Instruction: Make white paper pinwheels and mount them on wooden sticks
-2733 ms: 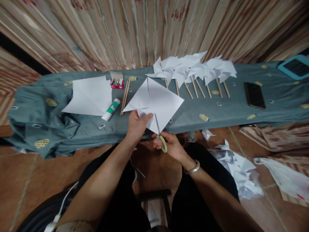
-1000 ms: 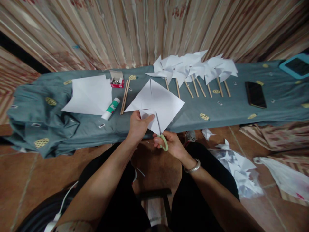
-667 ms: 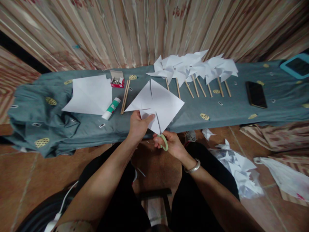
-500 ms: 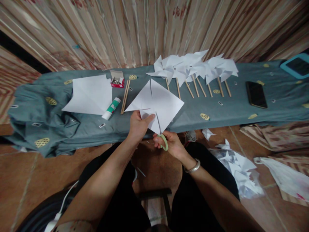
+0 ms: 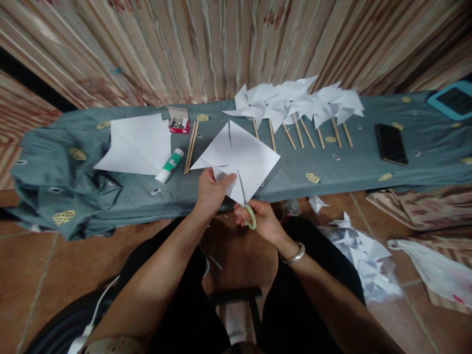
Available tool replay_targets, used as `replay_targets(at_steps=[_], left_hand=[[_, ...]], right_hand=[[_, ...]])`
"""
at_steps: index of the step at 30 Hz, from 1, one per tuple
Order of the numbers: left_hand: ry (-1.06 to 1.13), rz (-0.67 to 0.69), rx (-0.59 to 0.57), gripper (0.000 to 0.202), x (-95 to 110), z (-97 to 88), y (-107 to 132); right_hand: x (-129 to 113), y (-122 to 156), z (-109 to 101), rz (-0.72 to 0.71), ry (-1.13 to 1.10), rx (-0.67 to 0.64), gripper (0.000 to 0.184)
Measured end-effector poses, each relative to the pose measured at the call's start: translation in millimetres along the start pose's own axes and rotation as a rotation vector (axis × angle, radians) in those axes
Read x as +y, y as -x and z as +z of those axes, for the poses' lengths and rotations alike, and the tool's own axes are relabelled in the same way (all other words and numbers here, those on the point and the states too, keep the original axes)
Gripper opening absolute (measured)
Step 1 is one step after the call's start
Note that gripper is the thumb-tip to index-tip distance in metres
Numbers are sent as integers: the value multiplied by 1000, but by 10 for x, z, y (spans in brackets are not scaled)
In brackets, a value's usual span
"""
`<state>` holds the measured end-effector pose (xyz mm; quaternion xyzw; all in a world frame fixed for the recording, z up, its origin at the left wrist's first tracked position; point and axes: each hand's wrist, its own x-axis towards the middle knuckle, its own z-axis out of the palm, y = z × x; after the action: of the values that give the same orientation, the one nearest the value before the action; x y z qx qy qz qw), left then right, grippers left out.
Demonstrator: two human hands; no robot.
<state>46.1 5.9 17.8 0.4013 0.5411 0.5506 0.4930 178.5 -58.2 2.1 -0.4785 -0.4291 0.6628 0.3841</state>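
A square sheet of white paper point(image 5: 254, 150) is held cornerwise over the front edge of the cloth-covered table. Slits run inward from its far, left and near corners. My left hand point(image 5: 213, 191) pinches the sheet near its lower left side, thumb on top. My right hand point(image 5: 260, 216) is closed round the light green handles of a pair of scissors point(image 5: 251, 219). Their blades lie in the slit at the near corner. Left of the sheet are wooden sticks point(image 5: 191, 147) and a glue stick point(image 5: 170, 165).
Several white paper pinwheels point(image 5: 291, 101) on sticks lie at the back. A box of metal pins point(image 5: 179, 121), more white paper point(image 5: 138, 142) and a phone point(image 5: 391, 144) are on the table. On the floor at right sits a clear bag of paper pieces point(image 5: 365, 260).
Almost nothing differs. Both hands, the paper and the scissors keep nearly the same place, and the view has shifted very slightly.
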Motion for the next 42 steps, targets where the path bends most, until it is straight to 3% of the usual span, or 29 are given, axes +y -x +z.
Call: replay_targets(at_steps=[10,20,32,42], left_hand=[[16,1,-18,29,15,-6,10],[112,48,48,35,113,-71,-86],[130,47,94,43,149,-208,-163],[184,44,110,45,164,-305,-201]], right_hand=[[-48,41,-6,-5,17,-29,41],[97,53,-91,12,50,-105,41],[52,95,-154,19,31,-124,42],[-113,177,-438,79,135,-189,41]])
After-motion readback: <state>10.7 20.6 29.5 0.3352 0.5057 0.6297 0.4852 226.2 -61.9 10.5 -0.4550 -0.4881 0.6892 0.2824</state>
